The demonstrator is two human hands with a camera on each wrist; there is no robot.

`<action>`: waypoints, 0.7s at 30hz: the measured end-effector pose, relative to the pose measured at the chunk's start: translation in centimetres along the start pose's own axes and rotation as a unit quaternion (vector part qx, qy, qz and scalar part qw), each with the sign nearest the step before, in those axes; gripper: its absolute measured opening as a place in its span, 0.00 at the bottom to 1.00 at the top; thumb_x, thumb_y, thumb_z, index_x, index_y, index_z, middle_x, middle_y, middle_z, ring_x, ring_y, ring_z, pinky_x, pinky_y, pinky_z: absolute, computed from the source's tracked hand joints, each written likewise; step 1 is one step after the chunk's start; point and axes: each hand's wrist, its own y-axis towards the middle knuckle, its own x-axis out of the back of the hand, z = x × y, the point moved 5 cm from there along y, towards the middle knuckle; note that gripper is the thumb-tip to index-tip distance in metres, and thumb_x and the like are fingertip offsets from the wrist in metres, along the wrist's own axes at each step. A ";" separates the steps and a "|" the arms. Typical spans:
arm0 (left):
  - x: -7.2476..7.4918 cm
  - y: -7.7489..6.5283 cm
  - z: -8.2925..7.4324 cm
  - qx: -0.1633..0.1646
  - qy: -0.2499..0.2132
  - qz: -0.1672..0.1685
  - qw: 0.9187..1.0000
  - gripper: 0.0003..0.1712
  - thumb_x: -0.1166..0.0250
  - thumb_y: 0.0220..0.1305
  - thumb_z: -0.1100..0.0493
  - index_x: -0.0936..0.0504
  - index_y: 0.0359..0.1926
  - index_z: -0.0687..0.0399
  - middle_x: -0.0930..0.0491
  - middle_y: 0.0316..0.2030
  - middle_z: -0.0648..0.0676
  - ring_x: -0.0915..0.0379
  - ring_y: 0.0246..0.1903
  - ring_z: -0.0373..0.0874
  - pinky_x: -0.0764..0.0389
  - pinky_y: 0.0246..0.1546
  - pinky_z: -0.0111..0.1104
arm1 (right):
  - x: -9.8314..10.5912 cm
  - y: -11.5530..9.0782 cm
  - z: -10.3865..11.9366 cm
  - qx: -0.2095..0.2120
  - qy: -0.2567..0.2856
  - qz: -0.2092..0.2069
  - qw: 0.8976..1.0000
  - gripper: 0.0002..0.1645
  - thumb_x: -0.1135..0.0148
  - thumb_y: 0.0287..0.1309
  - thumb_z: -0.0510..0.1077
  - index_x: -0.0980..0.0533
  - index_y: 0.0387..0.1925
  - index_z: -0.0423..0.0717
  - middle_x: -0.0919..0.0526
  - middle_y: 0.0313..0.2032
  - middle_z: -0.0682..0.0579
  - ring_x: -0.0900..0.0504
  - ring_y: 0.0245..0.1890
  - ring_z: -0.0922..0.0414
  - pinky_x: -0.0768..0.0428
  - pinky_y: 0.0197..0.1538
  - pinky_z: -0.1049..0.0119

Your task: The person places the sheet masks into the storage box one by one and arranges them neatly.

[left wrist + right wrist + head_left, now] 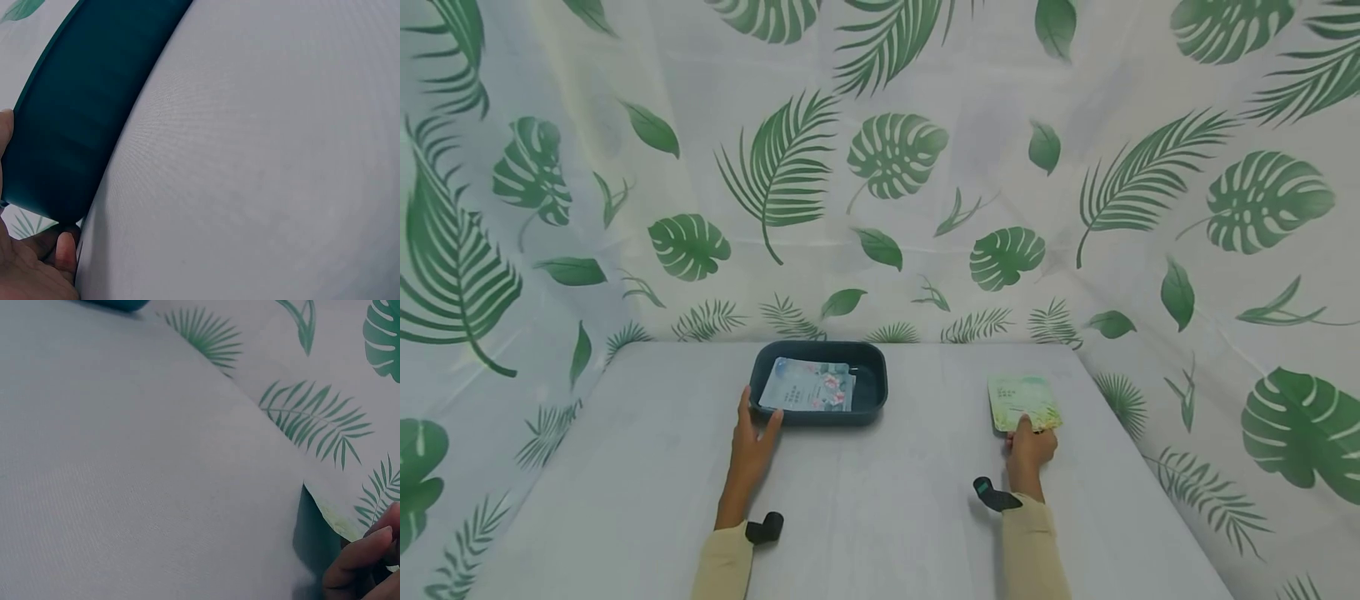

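A dark teal plastic bin (868, 417) stands at the table's far edge, left of centre. Inside it lie pale blue sachets with a pink flower print (808, 385), leaning on the left part of the rim. My left hand (752, 450) holds the bin's front left corner, thumb at the front wall and fingers along the left side. On the right, my right hand (1032, 450) pinches a green and yellow flat sachet (1024, 398) by its near edge, thumb on top. The right wrist view shows the sachet tilted above the table, its underside in shadow.
A white table (895, 500) spreads under both hands. Behind and beside it hangs a white cloth with green leaf prints (895, 158). Each wrist carries a black strap camera (765, 528).
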 end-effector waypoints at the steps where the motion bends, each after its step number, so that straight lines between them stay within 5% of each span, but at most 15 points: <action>1: 0.0 0.0 0.0 -0.002 0.000 0.000 1.000 0.48 0.44 0.70 0.41 0.62 0.78 0.48 0.59 0.78 0.59 0.61 0.77 0.57 0.50 0.73 0.54 | 0.0 -0.1 0.0 -0.002 -0.001 0.002 1.000 0.27 0.53 0.72 0.44 0.39 0.67 0.37 0.27 0.25 0.57 0.30 0.13 0.69 0.28 0.19 0.77; 8: 0.0 0.0 0.1 -0.011 0.003 -0.003 1.000 0.48 0.43 0.70 0.42 0.62 0.78 0.49 0.58 0.78 0.60 0.60 0.76 0.58 0.51 0.73 0.54 | 0.0 -0.5 0.0 -0.020 0.003 0.016 1.000 0.31 0.61 0.75 0.46 0.51 0.73 0.39 0.29 0.37 0.52 0.32 0.14 0.69 0.29 0.19 0.77; 15: -0.1 0.1 0.1 -0.010 0.002 -0.004 1.000 0.49 0.44 0.70 0.41 0.62 0.78 0.47 0.57 0.77 0.62 0.60 0.76 0.60 0.51 0.73 0.55 | -0.4 -0.3 -0.1 0.010 -0.006 0.027 1.000 0.33 0.49 0.70 0.44 0.47 0.71 0.42 0.26 0.37 0.53 0.32 0.13 0.69 0.30 0.17 0.76; 21: -0.2 0.1 0.2 -0.003 0.005 -0.006 1.000 0.49 0.43 0.70 0.41 0.61 0.78 0.49 0.56 0.77 0.64 0.58 0.75 0.62 0.49 0.72 0.57 | -0.6 -0.6 0.0 0.035 -0.020 0.025 0.999 0.30 0.51 0.69 0.41 0.42 0.69 0.37 0.25 0.40 0.48 0.32 0.12 0.69 0.31 0.16 0.76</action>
